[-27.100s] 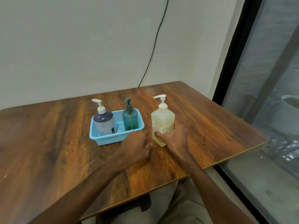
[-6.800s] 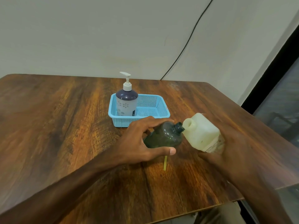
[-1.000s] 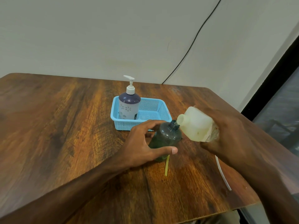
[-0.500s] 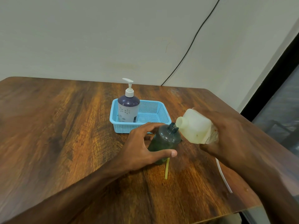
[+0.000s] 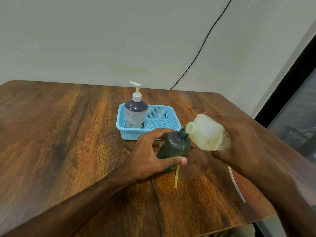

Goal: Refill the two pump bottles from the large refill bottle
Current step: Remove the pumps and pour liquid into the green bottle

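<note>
My left hand (image 5: 150, 156) grips the dark green pump bottle (image 5: 176, 147), which stands tilted on the wooden table (image 5: 68, 142) with its pump off and its neck open. My right hand (image 5: 239, 144) holds the large cream refill bottle (image 5: 206, 134) tipped on its side, uncapped, its mouth touching the green bottle's neck. The purple and white pump bottle (image 5: 136, 113) stands upright with its pump on, in the left part of the blue basket (image 5: 164, 132).
A yellowish pump tube (image 5: 176, 177) lies on the table just in front of the green bottle. A white tube (image 5: 236, 185) lies near the right table edge under my right forearm. A black cable (image 5: 201, 47) runs down the wall behind.
The refill bottle has stayed tipped against the green bottle's neck, with both hands holding as before. The camera view has shifted slightly.
</note>
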A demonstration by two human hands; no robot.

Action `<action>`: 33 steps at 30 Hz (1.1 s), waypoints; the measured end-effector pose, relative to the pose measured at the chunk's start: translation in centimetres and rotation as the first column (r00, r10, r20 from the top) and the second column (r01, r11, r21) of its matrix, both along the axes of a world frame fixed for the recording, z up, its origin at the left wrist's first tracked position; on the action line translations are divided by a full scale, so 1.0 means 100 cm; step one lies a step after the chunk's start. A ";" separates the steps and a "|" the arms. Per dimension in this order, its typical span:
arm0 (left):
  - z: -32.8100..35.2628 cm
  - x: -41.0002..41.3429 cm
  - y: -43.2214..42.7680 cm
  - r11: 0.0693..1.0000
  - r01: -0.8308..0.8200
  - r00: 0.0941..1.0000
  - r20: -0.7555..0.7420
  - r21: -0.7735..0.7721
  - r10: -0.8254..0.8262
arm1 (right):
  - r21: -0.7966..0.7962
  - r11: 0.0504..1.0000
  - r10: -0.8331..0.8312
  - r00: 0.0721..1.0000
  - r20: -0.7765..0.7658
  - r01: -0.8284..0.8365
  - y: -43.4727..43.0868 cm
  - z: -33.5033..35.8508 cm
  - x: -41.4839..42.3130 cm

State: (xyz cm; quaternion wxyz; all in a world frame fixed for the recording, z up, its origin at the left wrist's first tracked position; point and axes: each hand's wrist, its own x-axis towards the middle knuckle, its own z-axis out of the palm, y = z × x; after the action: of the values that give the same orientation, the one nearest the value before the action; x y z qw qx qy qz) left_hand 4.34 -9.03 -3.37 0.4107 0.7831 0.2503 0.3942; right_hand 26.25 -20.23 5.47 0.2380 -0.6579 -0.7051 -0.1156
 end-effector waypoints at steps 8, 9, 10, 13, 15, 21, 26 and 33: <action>0.001 0.000 -0.001 1.000 -0.007 1.000 0.004 0.007 0.007 | -0.035 0.999 0.016 1.000 -0.006 -0.016 -0.001 0.003 0.001; 0.000 0.000 -0.001 1.000 -0.007 1.000 0.003 0.006 0.007 | -0.037 0.999 0.019 1.000 -0.014 -0.020 -0.001 0.003 0.001; 0.000 0.000 0.000 1.000 -0.007 1.000 0.000 0.003 0.007 | -0.036 0.999 0.022 1.000 -0.021 -0.022 -0.001 0.003 0.001; -0.001 0.001 0.001 1.000 -0.012 1.000 -0.011 0.003 0.012 | -0.027 0.999 0.030 0.999 -0.024 -0.030 -0.001 0.004 0.001; -0.001 0.001 0.001 1.000 -0.013 1.000 -0.011 0.005 0.013 | -0.025 0.999 0.036 0.999 -0.023 -0.036 0.000 0.003 0.000; -0.001 0.000 0.001 1.000 -0.016 1.000 -0.012 0.002 0.016 | -0.041 0.999 0.003 1.000 -0.007 -0.003 0.000 0.004 0.001; -0.001 0.001 0.001 1.000 -0.029 1.000 -0.008 0.011 0.029 | -0.038 0.999 -0.024 0.999 -0.029 0.022 0.001 0.002 0.003; 0.000 0.001 0.000 0.999 -0.034 0.999 -0.001 0.015 0.034 | -0.022 1.000 0.000 0.999 -0.040 -0.001 0.002 0.002 0.002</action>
State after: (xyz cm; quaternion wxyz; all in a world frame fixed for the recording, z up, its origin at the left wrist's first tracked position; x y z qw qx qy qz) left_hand 4.40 -8.98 -3.33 0.3978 0.7821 0.2606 0.4027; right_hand 26.47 -20.00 5.68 0.2448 -0.6624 -0.7017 -0.0944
